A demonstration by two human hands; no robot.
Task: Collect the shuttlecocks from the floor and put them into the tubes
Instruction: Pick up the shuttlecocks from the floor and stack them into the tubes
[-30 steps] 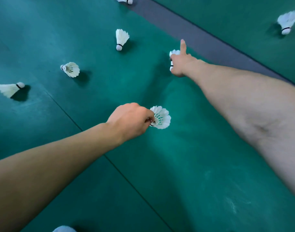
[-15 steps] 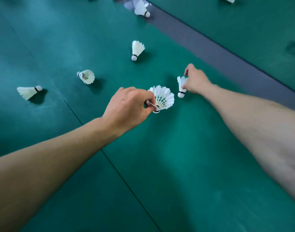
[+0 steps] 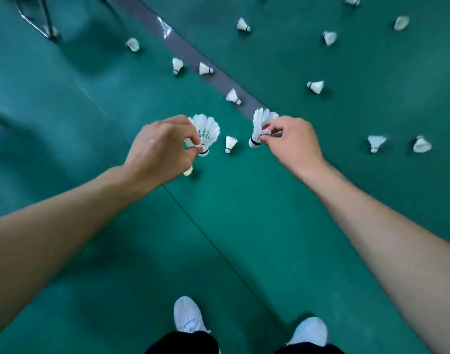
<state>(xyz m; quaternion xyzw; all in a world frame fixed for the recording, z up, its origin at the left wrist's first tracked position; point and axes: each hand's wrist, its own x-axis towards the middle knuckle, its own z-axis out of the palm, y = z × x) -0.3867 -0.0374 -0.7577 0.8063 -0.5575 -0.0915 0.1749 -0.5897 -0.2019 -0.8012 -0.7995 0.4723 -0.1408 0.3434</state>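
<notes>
My left hand (image 3: 160, 149) pinches a white feather shuttlecock (image 3: 206, 130) by its skirt, cork end down, well above the green floor. My right hand (image 3: 293, 141) pinches a second shuttlecock (image 3: 259, 125) near its cork, feathers up. Between the two hands a third shuttlecock (image 3: 230, 143) lies on the floor below. Several more shuttlecocks lie scattered beyond, such as one on the grey line (image 3: 233, 96) and one at the right (image 3: 376, 142). No tube is in view.
A grey court line (image 3: 190, 53) runs diagonally across the green floor. Metal chair legs (image 3: 37, 20) stand at the top left. My two white shoes (image 3: 187, 315) are at the bottom of the view.
Both hands rose from the floor, each carrying a shuttlecock. The view pulled back and up, so the floor is farther away and my shoes and more shuttlecocks now show.
</notes>
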